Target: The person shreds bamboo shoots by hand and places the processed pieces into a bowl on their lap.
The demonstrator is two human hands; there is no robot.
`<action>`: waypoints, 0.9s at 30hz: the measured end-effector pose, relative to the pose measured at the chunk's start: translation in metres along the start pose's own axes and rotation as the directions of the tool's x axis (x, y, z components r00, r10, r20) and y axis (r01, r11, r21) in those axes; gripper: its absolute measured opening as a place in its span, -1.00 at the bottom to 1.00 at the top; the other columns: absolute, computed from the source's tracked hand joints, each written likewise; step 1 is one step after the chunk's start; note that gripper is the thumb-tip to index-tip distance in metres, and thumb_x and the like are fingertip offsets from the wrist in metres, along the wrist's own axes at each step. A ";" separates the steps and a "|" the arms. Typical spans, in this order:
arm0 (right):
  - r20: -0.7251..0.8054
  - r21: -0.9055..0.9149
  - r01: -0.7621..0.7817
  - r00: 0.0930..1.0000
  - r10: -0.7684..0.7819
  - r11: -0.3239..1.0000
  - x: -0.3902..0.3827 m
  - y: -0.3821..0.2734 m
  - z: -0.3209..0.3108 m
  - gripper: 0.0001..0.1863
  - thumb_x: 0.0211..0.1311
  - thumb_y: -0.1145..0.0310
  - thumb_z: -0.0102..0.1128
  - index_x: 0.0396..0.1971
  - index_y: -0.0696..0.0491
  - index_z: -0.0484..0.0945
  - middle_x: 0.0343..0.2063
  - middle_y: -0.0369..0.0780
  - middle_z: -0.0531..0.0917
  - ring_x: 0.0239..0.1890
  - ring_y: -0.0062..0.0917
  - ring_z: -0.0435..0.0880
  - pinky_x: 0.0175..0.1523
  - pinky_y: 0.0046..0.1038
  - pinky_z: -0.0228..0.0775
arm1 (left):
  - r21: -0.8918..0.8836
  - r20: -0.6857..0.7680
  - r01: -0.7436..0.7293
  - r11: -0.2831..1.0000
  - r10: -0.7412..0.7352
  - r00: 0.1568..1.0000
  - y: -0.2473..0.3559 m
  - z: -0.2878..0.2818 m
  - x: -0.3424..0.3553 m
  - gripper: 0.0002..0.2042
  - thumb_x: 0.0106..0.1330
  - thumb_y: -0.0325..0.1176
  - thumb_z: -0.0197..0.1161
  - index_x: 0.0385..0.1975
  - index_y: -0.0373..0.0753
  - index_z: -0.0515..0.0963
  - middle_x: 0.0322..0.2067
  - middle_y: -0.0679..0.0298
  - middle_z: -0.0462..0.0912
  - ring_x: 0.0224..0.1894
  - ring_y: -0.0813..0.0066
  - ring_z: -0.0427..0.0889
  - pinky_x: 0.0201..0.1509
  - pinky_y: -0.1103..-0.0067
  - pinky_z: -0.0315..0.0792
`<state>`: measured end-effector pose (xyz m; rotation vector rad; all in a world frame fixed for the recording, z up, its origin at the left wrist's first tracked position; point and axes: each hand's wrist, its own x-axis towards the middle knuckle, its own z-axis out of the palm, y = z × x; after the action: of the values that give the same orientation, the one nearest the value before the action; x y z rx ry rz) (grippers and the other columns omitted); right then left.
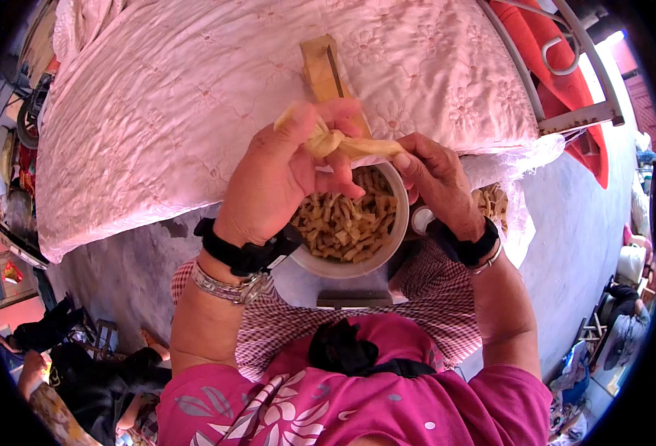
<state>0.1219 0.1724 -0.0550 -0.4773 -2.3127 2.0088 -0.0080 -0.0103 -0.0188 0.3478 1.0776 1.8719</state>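
A pale yellow, pliable strip (372, 147) is stretched between my two hands, above the near edge of the bed. It is twisted into a loop or knot at my left hand (283, 167), whose fingers are curled about it, slightly blurred. The thumb and fingers of my right hand (441, 178) pinch the other end. Just below sits a round, pale bowl (398, 232), filled with short yellowish-brown folded pieces (346, 227). Beyond my hands, a stack of flat yellow strips (322, 67) lies on the pink bedspread (164, 97).
More yellowish pieces (493, 204) sit right of the bowl beside clear plastic (522, 215). A small white round thing (421, 220) is by my right wrist. A metal bed frame (577, 115) with red cloth stands far right. Another person in dark clothes (97, 386) is at lower left.
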 end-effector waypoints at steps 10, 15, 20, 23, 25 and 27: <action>0.092 0.055 -0.098 0.991 0.093 0.994 0.005 -0.003 0.014 -0.71 0.35 0.18 0.09 -0.16 0.10 0.53 -0.45 -0.38 0.50 -0.41 -0.74 0.46 -0.41 -0.67 0.38 | 0.339 -0.165 0.084 0.937 -0.028 0.986 -0.014 -0.001 0.000 -0.69 0.37 -0.20 0.14 -0.13 -0.35 0.54 -0.57 0.33 0.51 -0.70 0.73 0.36 -0.66 0.74 0.30; 0.112 -0.058 0.088 0.990 -0.081 0.994 0.006 -0.001 0.017 -0.71 0.37 0.20 0.06 -0.31 0.17 0.50 -0.56 -0.32 0.44 -0.47 -0.70 0.36 -0.39 -0.58 0.26 | 0.355 -0.243 0.116 0.928 -0.028 0.970 -0.011 0.008 0.000 -0.78 0.33 -0.25 0.19 -0.26 -0.31 0.54 -0.60 0.38 0.46 -0.72 0.78 0.28 -0.70 0.77 0.21; 0.111 -0.092 0.171 0.981 -0.161 0.981 0.000 -0.014 0.001 -0.66 0.39 0.23 0.02 -0.49 0.20 0.44 -0.64 -0.28 0.35 -0.52 -0.65 0.27 -0.42 -0.53 0.19 | 0.255 -0.248 -0.028 0.967 0.093 0.964 0.006 -0.008 -0.003 -0.85 0.30 -0.30 0.19 -0.35 -0.26 0.52 -0.66 0.46 0.32 -0.74 0.82 0.13 -0.70 0.79 0.11; 0.063 -0.199 0.204 0.979 -0.195 0.959 0.004 -0.020 -0.008 -0.71 0.36 0.27 0.05 -0.48 0.18 0.46 -0.64 -0.19 0.33 -0.56 -0.61 0.30 -0.44 -0.50 0.20 | 0.240 -0.228 -0.083 0.967 0.139 0.964 0.009 -0.008 0.001 -0.86 0.31 -0.31 0.17 -0.36 -0.25 0.52 -0.66 0.47 0.30 -0.74 0.81 0.10 -0.69 0.78 0.12; 0.020 -0.345 0.277 0.957 -0.288 0.897 0.012 -0.027 -0.013 -0.76 0.31 0.30 0.10 -0.47 0.16 0.47 -0.65 -0.10 0.39 -0.64 -0.38 0.42 -0.48 -0.39 0.25 | 0.251 -0.221 -0.122 0.960 0.180 0.959 0.010 -0.006 0.008 -0.87 0.32 -0.32 0.17 -0.36 -0.24 0.52 -0.65 0.47 0.31 -0.73 0.81 0.11 -0.67 0.77 0.16; -0.035 -0.515 0.346 0.906 -0.422 0.784 0.029 -0.025 -0.018 -0.79 0.29 0.31 0.11 -0.47 0.14 0.46 -0.66 -0.06 0.43 -0.62 -0.23 0.46 -0.49 -0.32 0.28 | 0.278 -0.221 -0.166 0.946 0.231 0.948 0.012 -0.007 0.019 -0.87 0.32 -0.32 0.17 -0.37 -0.25 0.52 -0.63 0.46 0.34 -0.72 0.80 0.13 -0.64 0.75 0.20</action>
<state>0.0939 0.1942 -0.0327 -0.1320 -2.5576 1.1448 -0.0291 -0.0006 -0.0167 0.3876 1.5131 1.9971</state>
